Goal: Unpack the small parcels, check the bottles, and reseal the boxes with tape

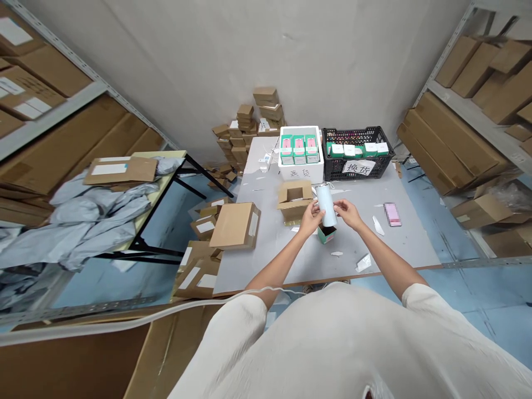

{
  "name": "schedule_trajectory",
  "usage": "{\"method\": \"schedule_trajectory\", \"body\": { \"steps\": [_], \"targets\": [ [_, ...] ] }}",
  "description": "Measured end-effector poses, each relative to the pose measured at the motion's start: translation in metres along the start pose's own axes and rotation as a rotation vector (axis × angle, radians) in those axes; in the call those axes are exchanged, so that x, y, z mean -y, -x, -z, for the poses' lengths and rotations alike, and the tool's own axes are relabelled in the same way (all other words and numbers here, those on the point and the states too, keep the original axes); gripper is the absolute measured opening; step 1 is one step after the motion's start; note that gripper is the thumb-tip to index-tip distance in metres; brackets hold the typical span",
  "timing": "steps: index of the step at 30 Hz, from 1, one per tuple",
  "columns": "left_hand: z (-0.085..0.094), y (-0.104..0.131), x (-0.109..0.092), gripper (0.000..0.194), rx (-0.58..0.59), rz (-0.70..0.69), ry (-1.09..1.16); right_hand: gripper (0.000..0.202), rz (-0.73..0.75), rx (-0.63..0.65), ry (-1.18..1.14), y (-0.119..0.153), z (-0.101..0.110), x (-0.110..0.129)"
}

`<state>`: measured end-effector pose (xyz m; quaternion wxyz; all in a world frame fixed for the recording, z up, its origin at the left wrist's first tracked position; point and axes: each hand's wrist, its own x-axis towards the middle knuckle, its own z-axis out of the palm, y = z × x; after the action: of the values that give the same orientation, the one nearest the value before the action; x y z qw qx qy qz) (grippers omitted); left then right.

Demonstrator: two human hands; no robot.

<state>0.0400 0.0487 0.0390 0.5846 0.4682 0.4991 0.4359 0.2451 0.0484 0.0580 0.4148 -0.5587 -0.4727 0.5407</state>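
A light blue tumbler [326,206] is held upright, slightly tilted, above the table. My left hand [311,218] is closed on its left side. On its other side, the fingertips of my right hand [347,213] are bent against the tumbler's wall. Just under the tumbler's base stands a small green box [326,235] with its top open. Left of my left hand is an open brown carton [294,207] with its flaps up; its inside is mostly hidden.
At the table's back stand a white foam box [301,173] with green-and-pink boxes and a black crate [358,170] with labelled boxes. A closed carton [233,226] lies left, a pink phone [393,214] right. Paper scraps [378,225] are scattered. A cable [137,322] crosses the near left.
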Motion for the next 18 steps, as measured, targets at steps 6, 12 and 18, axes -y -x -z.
{"method": "schedule_trajectory", "body": {
  "steps": [6,12,18],
  "targets": [
    [0.000,0.003,-0.015,0.065,0.011,0.071,0.020,0.064,0.019,-0.029,0.029,-0.002,-0.002,0.002],
    [0.003,0.008,-0.020,0.073,0.032,0.124,-0.004,0.058,-0.006,0.044,-0.060,0.005,-0.005,0.003],
    [0.001,0.005,-0.016,0.072,0.017,0.344,0.161,0.057,0.010,0.027,0.000,0.003,-0.006,0.005]
  ]
}}
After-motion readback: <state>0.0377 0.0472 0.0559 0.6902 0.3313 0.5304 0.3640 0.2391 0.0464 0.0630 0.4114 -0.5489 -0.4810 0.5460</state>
